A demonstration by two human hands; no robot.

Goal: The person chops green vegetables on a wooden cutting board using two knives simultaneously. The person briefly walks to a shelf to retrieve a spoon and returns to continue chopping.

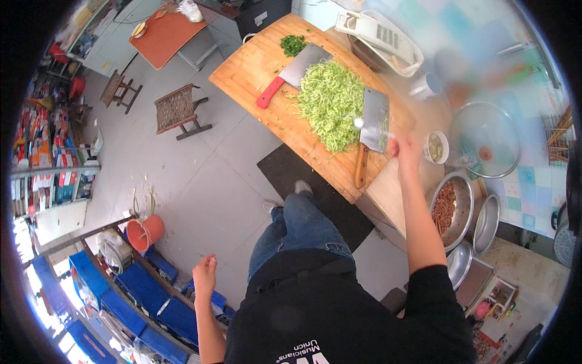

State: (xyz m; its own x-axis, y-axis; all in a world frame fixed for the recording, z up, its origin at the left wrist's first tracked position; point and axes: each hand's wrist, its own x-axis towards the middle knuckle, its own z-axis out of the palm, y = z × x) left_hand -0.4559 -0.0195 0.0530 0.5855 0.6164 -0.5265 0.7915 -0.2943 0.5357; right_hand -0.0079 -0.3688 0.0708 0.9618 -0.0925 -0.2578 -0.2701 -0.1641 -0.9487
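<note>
My right hand (405, 149) is over the right edge of the wooden cutting board (260, 73), beside a cleaver with a wooden handle (362, 165). Motion smears its fingers, so I cannot make out whether they hold anything. A small white piece (358, 122) shows at that cleaver's left edge. Shredded pale green vegetable (330, 103) is heaped mid-board, touching both this blade and a second cleaver with a red handle (270, 92). Chopped green herbs (293, 45) lie at the far end. Low on the left, away from the board, my left hand (205, 276) hangs with fingers curled, nothing visible in them.
Right of the board stand a small bowl (436, 147), a glass lid (485, 139) and a metal bowl (467, 197) holding brown minced food. A white grater (382, 39) sits behind. Stools (176, 109), an orange bucket (145, 233) and blue bins (142, 285) are on the left.
</note>
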